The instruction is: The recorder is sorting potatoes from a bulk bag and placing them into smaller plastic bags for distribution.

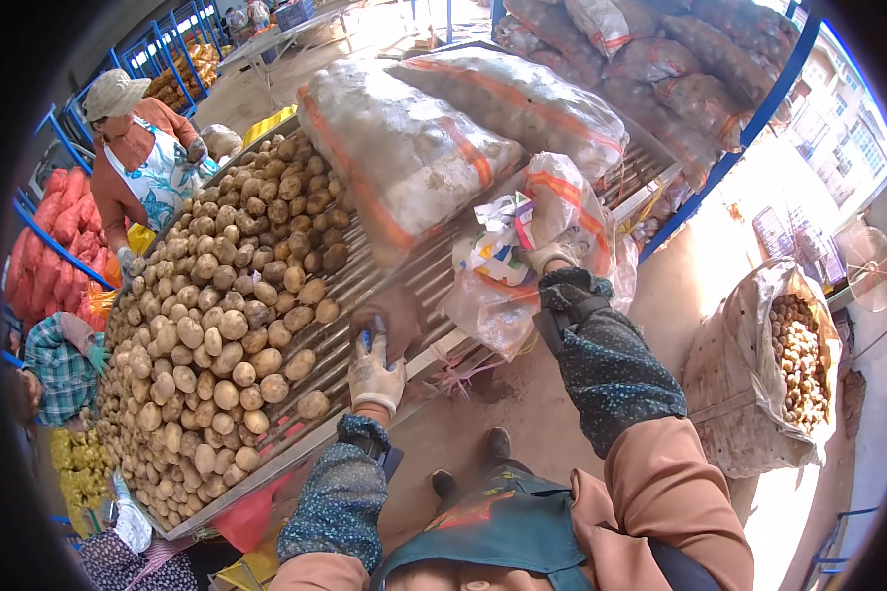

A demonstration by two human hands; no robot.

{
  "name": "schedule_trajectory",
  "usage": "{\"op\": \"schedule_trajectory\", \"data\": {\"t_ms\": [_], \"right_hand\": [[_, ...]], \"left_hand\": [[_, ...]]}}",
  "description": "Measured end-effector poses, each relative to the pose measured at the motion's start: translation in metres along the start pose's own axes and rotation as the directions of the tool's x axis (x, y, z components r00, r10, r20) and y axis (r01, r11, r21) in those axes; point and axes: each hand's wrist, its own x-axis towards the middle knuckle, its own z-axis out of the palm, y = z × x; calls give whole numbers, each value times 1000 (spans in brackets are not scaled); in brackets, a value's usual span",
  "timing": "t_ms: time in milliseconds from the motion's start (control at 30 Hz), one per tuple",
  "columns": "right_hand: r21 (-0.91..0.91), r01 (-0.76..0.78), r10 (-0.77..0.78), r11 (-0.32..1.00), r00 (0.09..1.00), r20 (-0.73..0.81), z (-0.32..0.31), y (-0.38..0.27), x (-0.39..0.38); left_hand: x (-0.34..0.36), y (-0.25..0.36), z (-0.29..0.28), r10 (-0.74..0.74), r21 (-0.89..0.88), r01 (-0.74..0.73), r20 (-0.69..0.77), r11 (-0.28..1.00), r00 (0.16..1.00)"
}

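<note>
My left hand [376, 376], in a pale work glove, is at the near edge of a slatted metal roller table [419, 286]. Its fingers are closed around a small blue thing [367, 340], too little of it showing to name. Just beyond the fingers is a blurred brown patch [399, 313] that I cannot make out. My right hand [556, 258], also gloved, grips a bundle of crumpled clear plastic bags [498, 295] with orange stripes and coloured print. A large heap of potatoes [227, 325] covers the table's left part, close to my left hand.
Two full clear sacks [404, 148] with orange bands lie across the table. More filled sacks [650, 69] are stacked behind a blue post [739, 148]. An open white sack of potatoes [759, 374] stands at right. Co-workers [143, 163] line the heap's left side, near red net sacks [59, 236].
</note>
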Motion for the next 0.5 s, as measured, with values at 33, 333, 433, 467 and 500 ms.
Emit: {"op": "schedule_trajectory", "data": {"t_ms": [33, 333, 433, 467, 500], "right_hand": [[-70, -30, 28, 997, 999, -33, 7, -3, 2], [50, 302, -276, 952, 917, -288, -13, 72, 19], [363, 165, -107, 917, 979, -176, -8, 64, 23], [361, 158, -130, 919, 986, -101, -3, 55, 25], [382, 194, -149, 904, 978, -146, 0, 49, 29]], "left_hand": [[2, 0, 0, -14, -7, 14, 13, 1000, 1000], [33, 70, -33, 33, -64, -52, -268, 997, 963], [77, 118, -15, 258, -77, -298, -331, 951, 908], [93, 134, 0, 178, -74, -197, -209, 978, 962], [109, 146, 15, 153, -30, -161, -182, 987, 971]]}}
